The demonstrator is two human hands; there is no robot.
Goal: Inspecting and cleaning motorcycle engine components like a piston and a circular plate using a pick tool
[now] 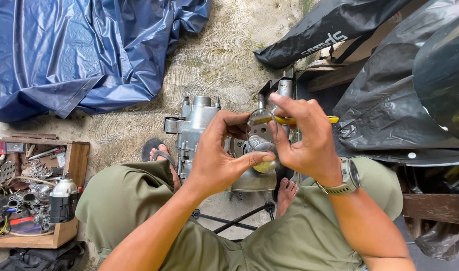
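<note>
A small round metal part [262, 143] is held up between both hands, right over the grey engine block [199, 125] that sits on the floor between the person's feet. The left hand [217, 155] is curled around the part from the left, with its thumb pressed under the part's lower edge. The right hand [304, 135] is closed on it from the right, and its fingers [282, 103] are hooked over the top. So both hands are shut on the part, and neither is nearer than the other. The part is seen almost face on, like a ring standing upright, with its flat side turned to the camera. A yellow-handled tool [309, 120] pokes out behind the right hand; whether it is held cannot be told. A watch [347, 175] is worn on the right wrist. A wooden box of tools [33, 195] sits well apart on the left, and a blue sheet [79, 50] lies beyond it.
</note>
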